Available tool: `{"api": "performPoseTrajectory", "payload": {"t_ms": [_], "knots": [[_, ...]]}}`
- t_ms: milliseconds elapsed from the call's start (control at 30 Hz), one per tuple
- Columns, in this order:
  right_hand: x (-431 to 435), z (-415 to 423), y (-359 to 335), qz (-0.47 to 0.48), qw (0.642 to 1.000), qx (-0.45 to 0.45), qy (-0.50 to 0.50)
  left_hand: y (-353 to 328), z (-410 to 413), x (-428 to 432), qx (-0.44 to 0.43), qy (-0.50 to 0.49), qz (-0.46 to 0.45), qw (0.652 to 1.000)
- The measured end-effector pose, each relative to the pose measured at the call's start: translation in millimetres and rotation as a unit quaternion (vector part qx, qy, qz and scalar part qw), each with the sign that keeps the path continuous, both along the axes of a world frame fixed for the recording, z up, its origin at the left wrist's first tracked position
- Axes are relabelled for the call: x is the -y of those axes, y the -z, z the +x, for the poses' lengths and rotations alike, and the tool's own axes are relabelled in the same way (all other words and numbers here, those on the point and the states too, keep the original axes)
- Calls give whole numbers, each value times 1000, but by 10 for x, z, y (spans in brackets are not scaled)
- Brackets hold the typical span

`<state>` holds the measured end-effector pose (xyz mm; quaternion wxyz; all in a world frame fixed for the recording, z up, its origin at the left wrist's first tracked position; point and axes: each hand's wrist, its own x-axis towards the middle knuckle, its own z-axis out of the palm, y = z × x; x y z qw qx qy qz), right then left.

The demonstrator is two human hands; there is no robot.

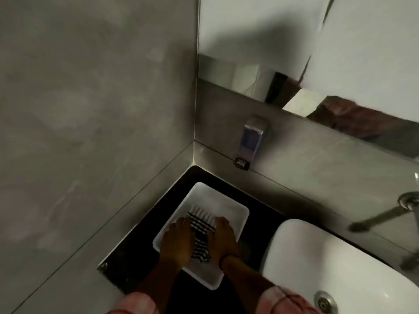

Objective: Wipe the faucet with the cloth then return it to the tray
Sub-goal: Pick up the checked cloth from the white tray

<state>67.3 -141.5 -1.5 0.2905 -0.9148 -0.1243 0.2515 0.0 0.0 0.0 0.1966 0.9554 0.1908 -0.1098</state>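
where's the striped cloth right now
In the head view, the striped cloth lies inside the white tray on the dark counter, between the left hand and right hand, left of the sink.

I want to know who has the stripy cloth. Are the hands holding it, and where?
Both hands touch the striped cloth in the white tray: left hand on its left side, right hand on its right. A closed grip cannot be told.
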Motion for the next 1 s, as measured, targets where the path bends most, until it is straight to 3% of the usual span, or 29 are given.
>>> {"api": "performPoseTrajectory", "payload": {"t_ms": [233,367,500,667,767,867,1000], "knots": [[-276,565,345,-162,977,26,-136,205,409,-14,-152,-35,42,987],[-347,759,478,-180,971,22,-159,444,528,-24,-141,-88,59,984],[-364,918,520,-166,975,-47,-142,614,605,-94,-79,-161,-55,982],[-208,1019,191,-52,987,-80,-128,342,632,-174,32,-111,-169,979],[-34,992,-207,1,988,-76,-135,-3,571,-311,50,-92,-255,961],[291,826,-634,49,989,-73,-118,-465,525,-318,67,42,-287,955],[789,401,-1187,177,967,-164,-82,-1053,563,72,123,159,-266,943]]}}
